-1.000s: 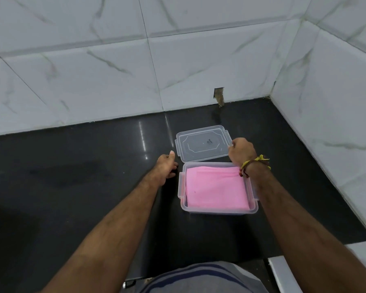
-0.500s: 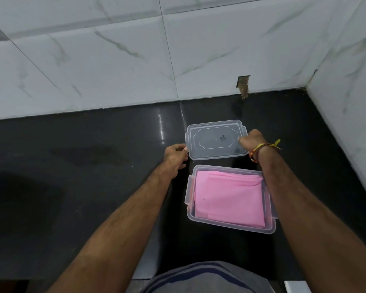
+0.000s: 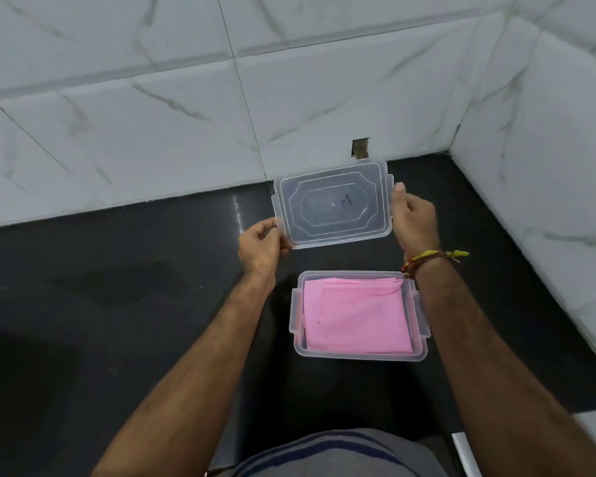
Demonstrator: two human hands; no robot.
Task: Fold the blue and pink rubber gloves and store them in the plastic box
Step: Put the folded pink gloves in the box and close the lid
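A clear plastic box (image 3: pixel 423 339) sits on the black countertop with a folded pink glove (image 3: pixel 356 318) lying flat inside it. No blue glove shows; it may lie under the pink one. Beyond the box, the clear lid (image 3: pixel 334 204) is held up off the counter, tilted toward me. My left hand (image 3: pixel 260 247) pinches the lid's near left corner. My right hand (image 3: pixel 413 218) grips its right edge, thumb on top. A yellow and red thread band circles my right wrist.
The black countertop (image 3: pixel 117 304) runs left and toward me, with a dull smudge at mid left. White marble-tiled walls close the back and the right side, meeting in a corner at the far right. A small hole (image 3: pixel 360 148) is cut in the back wall.
Both hands closed on the lid and lifted it off the counter. It now hangs tilted above where it lay. The box and the pink glove have stayed in place.
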